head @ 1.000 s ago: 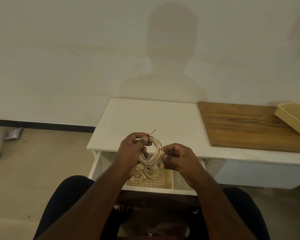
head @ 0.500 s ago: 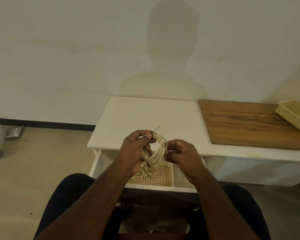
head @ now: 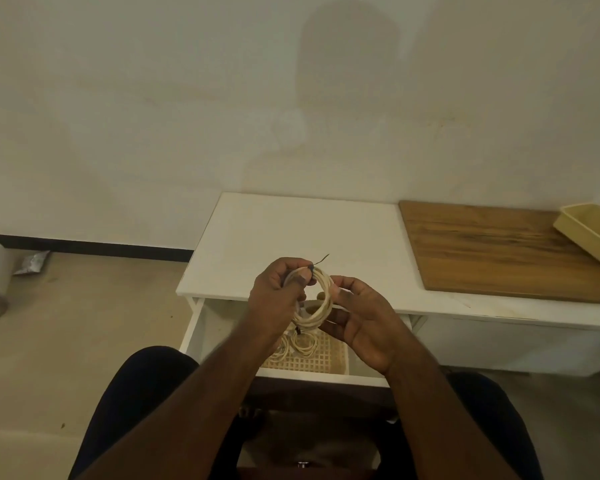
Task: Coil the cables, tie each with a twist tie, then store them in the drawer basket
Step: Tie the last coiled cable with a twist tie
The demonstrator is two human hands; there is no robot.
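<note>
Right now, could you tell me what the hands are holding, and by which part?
Both hold the coiled cable: the left hand pinches its top, at the twist tie; the right hand grips its right side.

- Coiled cable: showing cream-white.
- Twist tie: appearing dark, near black.
- Drawer basket: showing pale tan with an open square lattice pattern.
- Drawer: showing white walls.
- Tabletop: presenting plain white.
- Board: showing brown wood grain with darker streaks.
- Tray: showing pale yellow.
- Floor: appearing beige.
- Wall: appearing off-white.
</note>
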